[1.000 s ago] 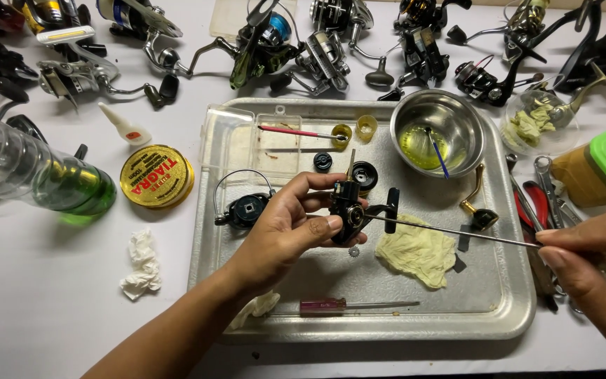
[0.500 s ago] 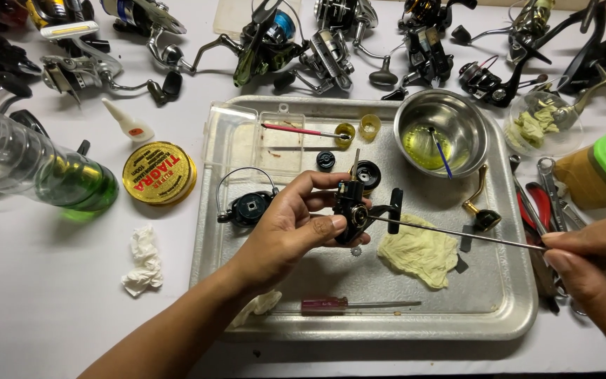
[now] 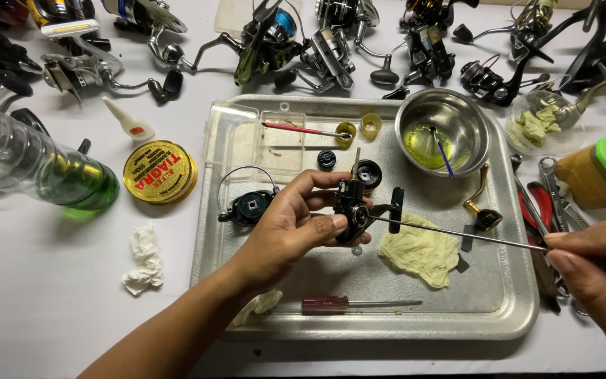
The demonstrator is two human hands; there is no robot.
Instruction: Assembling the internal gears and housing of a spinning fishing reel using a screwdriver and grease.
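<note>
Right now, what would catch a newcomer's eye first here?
Mid-tray, the left hand grips a black reel body while the right hand holds a long thin rod reaching to it. A steel bowl of yellow liquid sits at the tray's back right, with reels crowded behind.

White table (image 3: 50, 309) carries metal tray (image 3: 513, 319), reels (image 3: 275, 42) (many), round tin (image 3: 160, 171).
</note>
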